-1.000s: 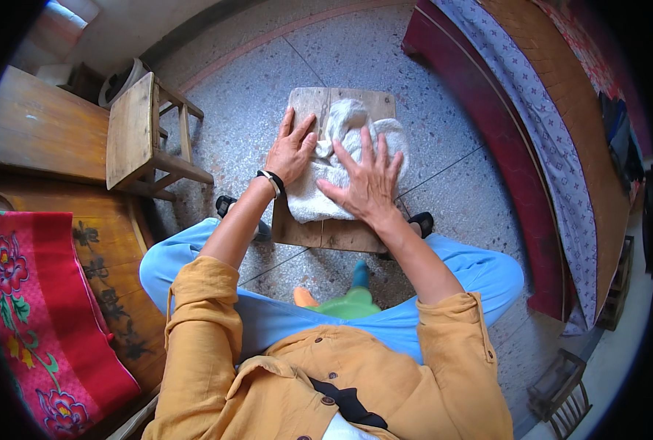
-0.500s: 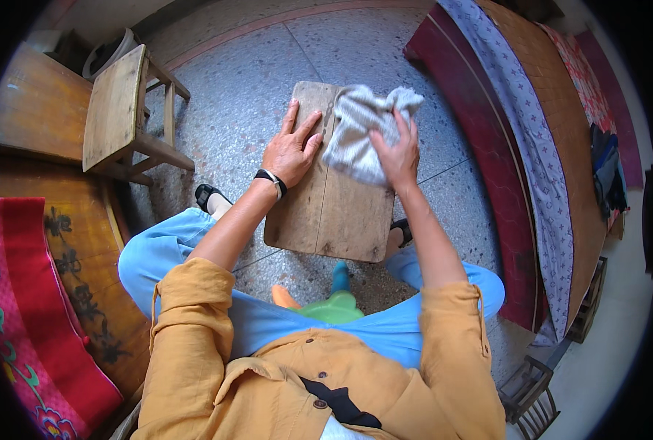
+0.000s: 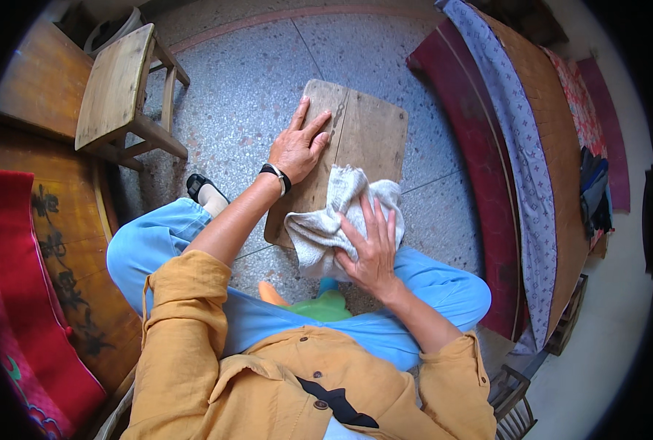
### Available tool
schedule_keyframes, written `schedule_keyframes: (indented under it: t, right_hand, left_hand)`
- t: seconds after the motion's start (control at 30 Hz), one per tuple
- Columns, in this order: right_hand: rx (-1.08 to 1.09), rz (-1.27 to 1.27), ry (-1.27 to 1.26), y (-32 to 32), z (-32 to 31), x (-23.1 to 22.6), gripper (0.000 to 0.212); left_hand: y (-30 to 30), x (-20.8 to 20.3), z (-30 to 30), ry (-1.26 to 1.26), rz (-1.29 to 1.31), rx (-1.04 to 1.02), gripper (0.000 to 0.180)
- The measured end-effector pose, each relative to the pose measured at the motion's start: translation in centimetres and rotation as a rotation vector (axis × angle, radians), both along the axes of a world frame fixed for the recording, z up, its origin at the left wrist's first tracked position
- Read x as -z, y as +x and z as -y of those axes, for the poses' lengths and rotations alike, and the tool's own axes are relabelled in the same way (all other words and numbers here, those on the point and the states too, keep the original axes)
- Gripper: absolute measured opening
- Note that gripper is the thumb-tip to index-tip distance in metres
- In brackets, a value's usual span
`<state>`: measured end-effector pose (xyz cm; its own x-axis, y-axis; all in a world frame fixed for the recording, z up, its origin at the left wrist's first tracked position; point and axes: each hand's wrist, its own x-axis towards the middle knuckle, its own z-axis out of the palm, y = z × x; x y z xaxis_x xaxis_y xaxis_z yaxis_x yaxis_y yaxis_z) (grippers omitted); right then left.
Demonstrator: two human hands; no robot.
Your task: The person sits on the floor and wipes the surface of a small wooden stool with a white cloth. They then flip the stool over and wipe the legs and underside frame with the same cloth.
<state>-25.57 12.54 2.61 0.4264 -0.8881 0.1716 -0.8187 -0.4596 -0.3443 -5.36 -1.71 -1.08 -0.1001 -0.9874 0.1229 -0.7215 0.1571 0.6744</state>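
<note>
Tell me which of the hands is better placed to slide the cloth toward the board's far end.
Right, most likely: the right hand lies spread on the whitish cloth at the board's near end, while the left hand rests on the wooden board, apart from the cloth.

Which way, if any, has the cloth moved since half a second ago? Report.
Yes, toward the person. The white cloth was at the far edge of the wooden board; now it overhangs the near edge, farther from the floor seam.

Left fingers (image 3: 300, 114) rest on a board (image 3: 374, 141) (wooden, seamed), right fingers (image 3: 370, 220) on a crumpled cloth (image 3: 313, 238).
</note>
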Motion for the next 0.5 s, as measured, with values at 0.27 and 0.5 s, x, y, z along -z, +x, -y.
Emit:
schedule_keyframes:
  t: [0.27,0.5]
  right_hand:
    - [0.176,-0.021,-0.130,3.6,16.6,2.2,0.050]
    - [0.071,-0.002,-0.128,4.1,10.0,1.8,0.056]
  left_hand:
    - [1.1,0.9,0.5,-0.014,-0.299,0.031,0.066]
    - [2.0,1.7,0.0,0.027,-0.486,-0.024,0.068]
